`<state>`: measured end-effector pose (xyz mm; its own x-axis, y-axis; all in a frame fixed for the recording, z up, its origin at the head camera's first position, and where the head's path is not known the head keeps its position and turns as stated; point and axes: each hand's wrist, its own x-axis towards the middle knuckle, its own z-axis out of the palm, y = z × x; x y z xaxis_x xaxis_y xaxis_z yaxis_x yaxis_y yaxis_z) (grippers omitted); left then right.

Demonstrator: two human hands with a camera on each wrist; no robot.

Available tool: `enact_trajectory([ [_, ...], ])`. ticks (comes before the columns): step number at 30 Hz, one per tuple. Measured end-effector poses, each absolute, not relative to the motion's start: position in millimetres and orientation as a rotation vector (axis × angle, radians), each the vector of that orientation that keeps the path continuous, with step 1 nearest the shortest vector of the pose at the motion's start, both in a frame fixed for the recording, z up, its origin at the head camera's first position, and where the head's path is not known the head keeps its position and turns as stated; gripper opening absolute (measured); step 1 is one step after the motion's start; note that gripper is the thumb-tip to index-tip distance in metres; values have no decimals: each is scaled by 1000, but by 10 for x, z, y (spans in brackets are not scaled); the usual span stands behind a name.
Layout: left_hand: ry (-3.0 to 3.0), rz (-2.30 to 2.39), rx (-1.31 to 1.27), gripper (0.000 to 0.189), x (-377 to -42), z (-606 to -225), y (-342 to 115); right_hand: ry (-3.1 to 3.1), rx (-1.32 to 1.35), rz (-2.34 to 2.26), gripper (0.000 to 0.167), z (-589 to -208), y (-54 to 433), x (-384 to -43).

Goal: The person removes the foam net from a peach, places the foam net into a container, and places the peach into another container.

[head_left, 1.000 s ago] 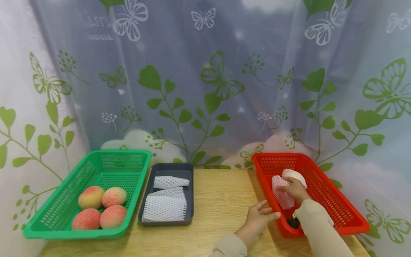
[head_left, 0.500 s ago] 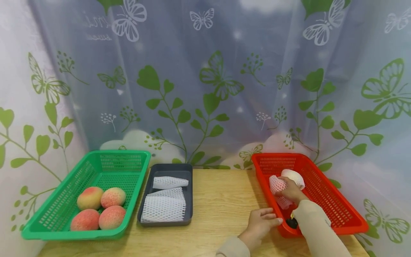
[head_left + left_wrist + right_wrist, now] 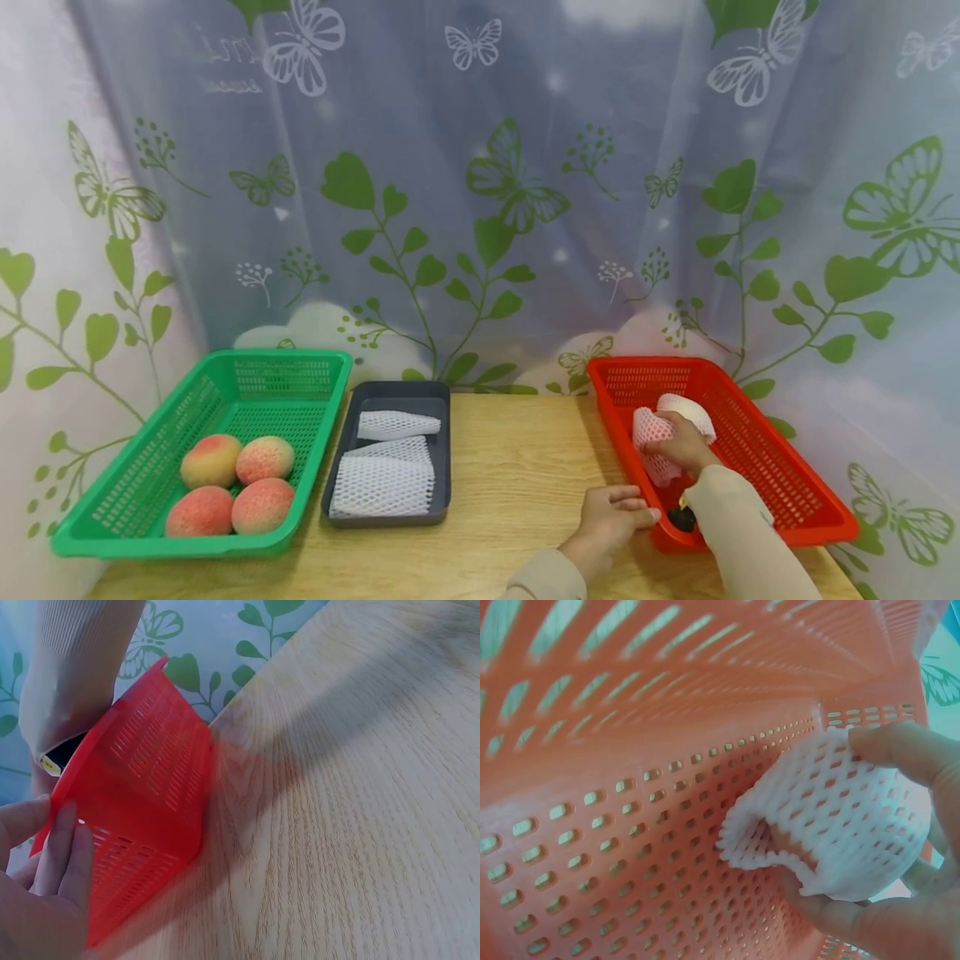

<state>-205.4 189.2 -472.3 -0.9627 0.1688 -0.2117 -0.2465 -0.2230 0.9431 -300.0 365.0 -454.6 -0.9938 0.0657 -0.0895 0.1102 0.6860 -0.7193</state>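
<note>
One white mesh sleeve (image 3: 847, 814) bulges, one end gaping.

On the counter (image 3: 517, 467), before a curtain (image 3: 480, 275), a left basket (image 3: 288, 417), a tray (image 3: 401, 400) and a right basket (image 3: 757, 450) stand in a row. Four peaches (image 3: 262, 506) sit together in the near part of the left basket. In the tray lie foam nets (image 3: 384, 487), one behind the rest. Inside the right basket are two foam-netted bundles (image 3: 651, 425), one in the right hand (image 3: 681, 443), the other just behind that hand; the left hand (image 3: 606, 529) is at this basket's near left edge
</note>
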Motion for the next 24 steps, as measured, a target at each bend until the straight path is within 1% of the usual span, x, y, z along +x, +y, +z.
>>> enact_trajectory([
  [2, 1776, 2259, -91, 29, -2055, -4721, 1892, 2798, 172, -1279, 77, -4597, 3688, -3038],
  [5, 1779, 2258, -90, 28, -2053, -4717, 1891, 2756, 195, -1361, 80, -4605, 3702, -3047],
  [10, 1760, 2287, -99, 28, -2044, -4719, 1891, 2703, 185, -1446, 76, -4552, 3682, -3028],
  [17, 1713, 2353, -115, 29, -2025, -4709, 1901, 2649, 177, -1507, 76, -4486, 3712, -3023],
  [24, 1714, 2348, -128, 27, -2012, -4694, 1923, 2670, 123, -1558, 72, -4330, 3699, -2972],
])
